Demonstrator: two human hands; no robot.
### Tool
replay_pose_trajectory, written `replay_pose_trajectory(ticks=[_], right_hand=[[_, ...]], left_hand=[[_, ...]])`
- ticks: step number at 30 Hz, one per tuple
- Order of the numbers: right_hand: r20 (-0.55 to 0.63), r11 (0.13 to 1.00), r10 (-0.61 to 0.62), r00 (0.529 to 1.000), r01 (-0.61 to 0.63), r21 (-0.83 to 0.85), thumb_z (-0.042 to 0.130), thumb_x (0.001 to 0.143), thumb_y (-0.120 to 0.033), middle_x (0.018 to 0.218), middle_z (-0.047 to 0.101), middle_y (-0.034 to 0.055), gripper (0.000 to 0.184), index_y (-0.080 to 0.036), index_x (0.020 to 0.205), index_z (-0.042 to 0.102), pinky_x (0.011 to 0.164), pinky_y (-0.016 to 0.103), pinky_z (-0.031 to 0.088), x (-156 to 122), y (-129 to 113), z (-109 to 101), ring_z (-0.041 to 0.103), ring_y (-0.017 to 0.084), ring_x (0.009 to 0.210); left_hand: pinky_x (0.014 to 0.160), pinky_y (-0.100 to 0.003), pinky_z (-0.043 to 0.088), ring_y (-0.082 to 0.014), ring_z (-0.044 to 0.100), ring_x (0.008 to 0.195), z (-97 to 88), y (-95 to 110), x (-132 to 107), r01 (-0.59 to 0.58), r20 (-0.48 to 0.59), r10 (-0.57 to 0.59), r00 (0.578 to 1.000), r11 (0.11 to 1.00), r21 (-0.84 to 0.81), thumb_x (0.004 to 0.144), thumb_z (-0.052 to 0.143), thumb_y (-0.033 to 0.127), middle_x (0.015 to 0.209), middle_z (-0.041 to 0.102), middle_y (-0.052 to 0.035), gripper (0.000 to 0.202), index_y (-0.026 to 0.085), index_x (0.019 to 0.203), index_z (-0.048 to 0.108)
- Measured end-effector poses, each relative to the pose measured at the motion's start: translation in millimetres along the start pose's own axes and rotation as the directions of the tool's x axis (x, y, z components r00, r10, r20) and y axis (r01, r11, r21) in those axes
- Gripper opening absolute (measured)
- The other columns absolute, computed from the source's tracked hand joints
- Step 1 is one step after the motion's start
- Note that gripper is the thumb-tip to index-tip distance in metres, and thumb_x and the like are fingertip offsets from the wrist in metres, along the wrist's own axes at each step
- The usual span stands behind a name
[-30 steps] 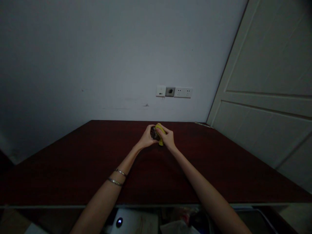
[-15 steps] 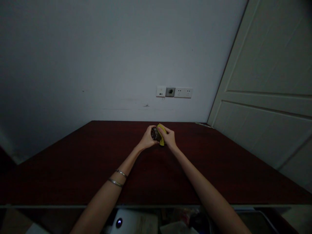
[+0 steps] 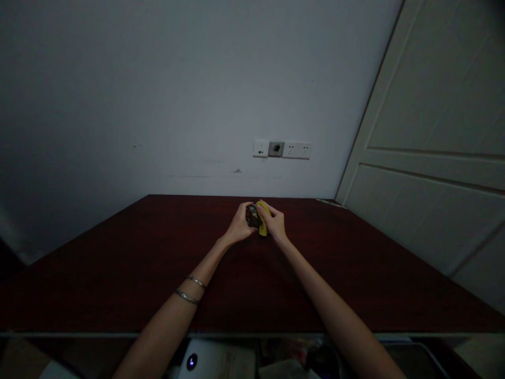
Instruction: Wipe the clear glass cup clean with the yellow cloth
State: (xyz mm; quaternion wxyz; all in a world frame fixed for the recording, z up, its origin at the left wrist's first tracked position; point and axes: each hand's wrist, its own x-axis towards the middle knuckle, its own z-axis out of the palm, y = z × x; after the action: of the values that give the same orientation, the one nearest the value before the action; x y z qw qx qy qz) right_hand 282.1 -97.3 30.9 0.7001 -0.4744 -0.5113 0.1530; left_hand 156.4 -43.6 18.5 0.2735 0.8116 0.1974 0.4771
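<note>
Near the far side of the dark red table [image 3: 165, 263], a small, dark, shiny rounded object [image 3: 252, 216], possibly glass, is held off to one side by my left hand [image 3: 239, 223]. My left fingers and thumb curve around its left edge. From the right, my right hand [image 3: 275, 223] pinches a yellow cloth [image 3: 263, 229] and presses it against the object's right side. Part of the object is hidden behind the cloth and fingers, and its exact kind is too dim to tell. Two bracelets [image 3: 187, 297] circle my left forearm.
A pale wall with a row of sockets [image 3: 296, 150] rises behind the table. To the right stands a panelled white door [image 3: 430, 200]. Below the table's front edge is a white device [image 3: 216, 360] with a small lit display, beside a dark-framed tray [image 3: 412, 360].
The dark object has turned slightly in my left hand, showing a different glint. My right hand and the cloth have shifted a touch to the right.
</note>
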Motion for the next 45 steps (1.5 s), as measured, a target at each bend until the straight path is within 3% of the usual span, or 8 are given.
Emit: replay_pose_trajectory(ticks=[7,12,15,22,28,34,37,45], right_hand=[[0.04,0.997,-0.083,0.996,0.083,0.005,0.072,0.068,-0.036,0.124,0.063,0.0049,0.042,-0.022,0.107,0.07,0.11,0.039,0.034,-11.8,-11.1,1.8,0.051,0.024,0.125],[-0.002,0.999,0.016,1.0,-0.016,0.035,0.067,0.073,-0.041,0.114,0.068,0.0108,0.048,-0.014,0.112,0.067,0.097,0.044,0.048,-2.1,-5.4,-0.9,0.064,0.028,0.107],[-0.014,0.997,0.052,0.999,-0.051,0.053,0.066,0.073,-0.043,0.112,0.069,0.0126,0.05,-0.011,0.111,0.068,0.093,0.045,0.051,0.6,-2.3,-1.9,0.065,0.029,0.103],[0.042,0.997,-0.033,0.999,0.03,0.078,0.075,0.064,-0.034,0.124,0.063,0.0042,0.041,-0.022,0.103,0.072,0.11,0.038,0.033,-10.8,-14.6,-1.5,0.051,0.024,0.124],[-0.013,0.984,0.098,0.995,-0.095,0.15,0.07,0.068,-0.044,0.113,0.069,0.0105,0.05,-0.013,0.108,0.069,0.096,0.039,0.049,-0.9,-2.4,-1.4,0.064,0.026,0.107],[-0.072,0.964,0.191,0.979,-0.173,0.2,0.066,0.07,-0.051,0.111,0.069,0.0133,0.058,-0.011,0.112,0.066,0.084,0.039,0.055,4.7,12.7,-3.2,0.069,0.026,0.096],[-0.073,0.977,0.139,0.988,-0.124,0.173,0.067,0.07,-0.049,0.115,0.068,0.0129,0.057,-0.012,0.113,0.066,0.091,0.04,0.052,6.8,7.2,-7.8,0.066,0.026,0.102],[0.093,0.994,-0.1,0.991,0.096,0.046,0.074,0.065,-0.034,0.118,0.067,0.0047,0.038,-0.024,0.102,0.072,0.107,0.039,0.038,-6.3,-13.9,-8.7,0.056,0.023,0.119]], left_hand=[[0.093,-0.041,0.045,-0.0255,0.054,0.107,-0.3,0.6,0.3,-0.013,-0.028,0.013,1.0,1.0,0.027,0.06,0.071,0.014,0.119,0.051,-0.0117,0.072,0.016,0.124,0.037],[0.092,-0.04,0.045,-0.0257,0.055,0.106,-0.9,6.0,-1.3,-0.018,-0.004,0.018,1.0,0.999,0.049,0.056,0.074,0.013,0.117,0.053,-0.0104,0.075,0.017,0.122,0.04],[0.092,-0.04,0.046,-0.0254,0.055,0.105,-0.4,7.5,-1.9,-0.014,0.004,0.014,1.0,0.998,0.057,0.055,0.074,0.013,0.116,0.054,-0.0099,0.075,0.017,0.122,0.04],[0.089,-0.038,0.047,-0.0243,0.056,0.102,1.7,4.6,-1.4,0.002,-0.04,0.001,0.999,0.998,0.062,0.057,0.073,0.013,0.117,0.053,-0.0113,0.073,0.016,0.121,0.038],[0.09,-0.039,0.047,-0.0242,0.056,0.103,2.8,7.0,-2.6,0.004,-0.019,-0.003,1.0,0.998,0.061,0.054,0.074,0.012,0.114,0.054,-0.0092,0.076,0.016,0.121,0.04],[0.091,-0.039,0.045,-0.0233,0.055,0.103,-0.9,6.7,-3.1,0.021,-0.015,-0.02,1.0,0.999,0.041,0.054,0.074,0.012,0.114,0.054,-0.0087,0.076,0.017,0.122,0.039],[0.092,-0.04,0.044,-0.0232,0.055,0.103,-3.4,7.2,-2.7,0.032,-0.019,-0.032,0.999,0.999,0.016,0.054,0.075,0.013,0.114,0.054,-0.0084,0.076,0.017,0.122,0.04],[0.089,-0.038,0.046,-0.0231,0.056,0.101,-0.9,5.4,0.3,0.071,0.016,-0.07,0.997,0.986,-0.148,0.05,0.078,0.012,0.114,0.053,-0.0094,0.081,0.017,0.12,0.038]])
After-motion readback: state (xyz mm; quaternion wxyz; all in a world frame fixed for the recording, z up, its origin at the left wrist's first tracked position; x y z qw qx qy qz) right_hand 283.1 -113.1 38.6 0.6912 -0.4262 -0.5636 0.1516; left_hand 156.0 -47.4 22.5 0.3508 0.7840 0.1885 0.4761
